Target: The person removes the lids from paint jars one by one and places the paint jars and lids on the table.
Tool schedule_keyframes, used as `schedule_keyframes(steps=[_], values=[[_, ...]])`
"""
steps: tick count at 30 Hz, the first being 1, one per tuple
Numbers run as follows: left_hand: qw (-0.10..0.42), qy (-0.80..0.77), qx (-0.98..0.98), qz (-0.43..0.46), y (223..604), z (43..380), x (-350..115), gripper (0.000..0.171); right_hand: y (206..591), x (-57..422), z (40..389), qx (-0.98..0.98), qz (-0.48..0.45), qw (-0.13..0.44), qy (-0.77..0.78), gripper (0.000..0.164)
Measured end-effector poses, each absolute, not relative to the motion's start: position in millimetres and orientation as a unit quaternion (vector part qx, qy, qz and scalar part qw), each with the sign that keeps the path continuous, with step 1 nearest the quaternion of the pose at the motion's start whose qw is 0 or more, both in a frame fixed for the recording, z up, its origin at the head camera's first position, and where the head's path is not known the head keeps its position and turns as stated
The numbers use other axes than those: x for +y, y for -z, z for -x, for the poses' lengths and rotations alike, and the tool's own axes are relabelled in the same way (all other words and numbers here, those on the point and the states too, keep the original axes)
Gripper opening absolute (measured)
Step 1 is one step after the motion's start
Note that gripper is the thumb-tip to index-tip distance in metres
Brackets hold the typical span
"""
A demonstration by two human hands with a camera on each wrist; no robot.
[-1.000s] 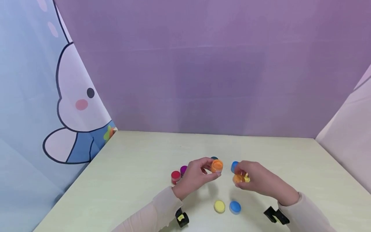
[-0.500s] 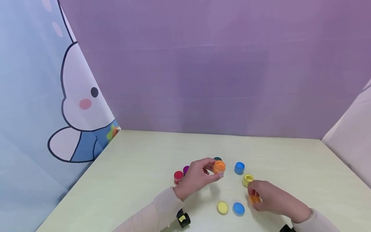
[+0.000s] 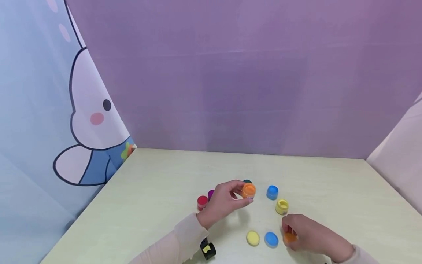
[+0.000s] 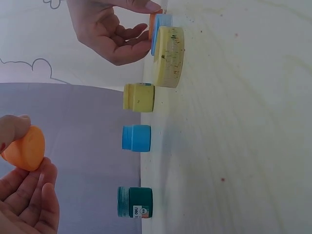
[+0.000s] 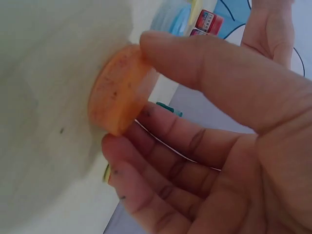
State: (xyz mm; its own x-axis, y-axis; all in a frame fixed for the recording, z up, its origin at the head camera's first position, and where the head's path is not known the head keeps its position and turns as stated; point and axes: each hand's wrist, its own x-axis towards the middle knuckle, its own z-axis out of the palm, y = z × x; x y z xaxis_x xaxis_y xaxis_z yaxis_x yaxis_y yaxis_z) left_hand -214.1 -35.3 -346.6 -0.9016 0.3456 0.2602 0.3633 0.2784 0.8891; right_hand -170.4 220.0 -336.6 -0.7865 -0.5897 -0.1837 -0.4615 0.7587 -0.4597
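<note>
My left hand (image 3: 221, 203) grips a small orange paint jar (image 3: 248, 190) by its side, raised above the table with its uncapped mouth showing. Thumb and fingers of my right hand (image 3: 310, 234) pinch an orange lid (image 5: 117, 92), its edge right at the tabletop. Left of that hand, a blue lid (image 3: 271, 239) and a yellow lid (image 3: 253, 238) lie flat side by side. Just beyond the right hand stands a yellow jar (image 3: 282, 206) without a lid, and behind it a blue jar (image 3: 272, 192). Their sides also show in the left wrist view.
A red-capped jar (image 3: 202, 202) and a purple-capped jar (image 3: 211, 193) stand left of the left hand, the purple one partly covered by it. A dark green jar (image 4: 139, 202) stands behind the orange jar. A purple backdrop (image 3: 244, 91) rises at the table's far edge.
My right hand has moved away from beside the yellow jar, toward me and right, carrying the orange lid down to the table. The left hand stays nearly still with the orange jar.
</note>
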Motion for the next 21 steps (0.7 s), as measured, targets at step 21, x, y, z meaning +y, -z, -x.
schedule_keyframes(steps=[21], values=[[0.022,0.555,-0.800,0.227,347.2,213.6,-32.4,0.031,284.0,193.1,180.5,0.931,0.293,-0.012,0.217,0.039]])
